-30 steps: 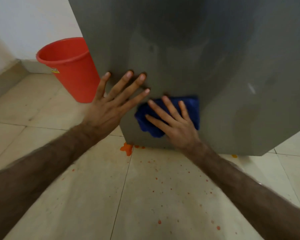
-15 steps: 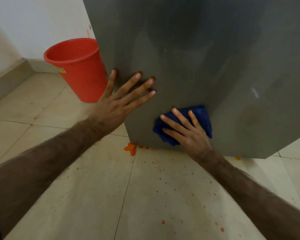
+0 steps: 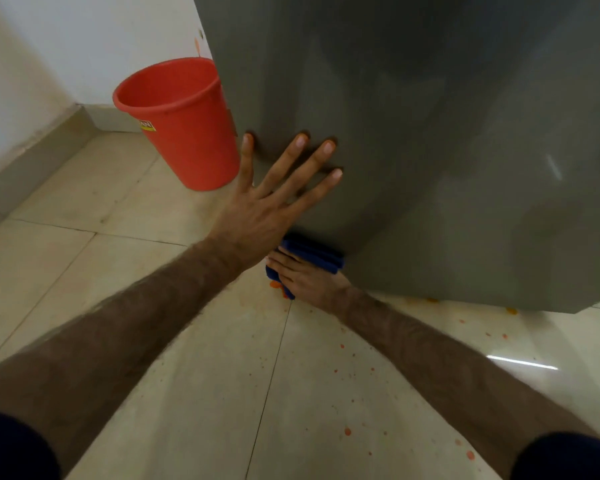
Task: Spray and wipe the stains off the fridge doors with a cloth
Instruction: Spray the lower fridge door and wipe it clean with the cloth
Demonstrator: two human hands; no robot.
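Observation:
The grey fridge door (image 3: 447,150) fills the upper right of the view. My left hand (image 3: 271,199) lies flat on its lower left part, fingers straight and spread. Below it, at the door's bottom left corner, my right hand (image 3: 309,278) presses a folded blue cloth (image 3: 317,256) against the door's lower edge. My left wrist hides part of the cloth and my right fingers. An orange stain (image 3: 278,285) shows on the floor just under the cloth.
A red plastic bucket (image 3: 181,119) stands on the tiled floor against the fridge's left side, near the white wall and skirting. Orange splashes dot the floor tiles (image 3: 347,432) in front of the fridge and along its base (image 3: 510,310).
My right hand has slid the blue cloth down and left to the door's bottom corner, under my left wrist. My left hand has stayed flat on the door.

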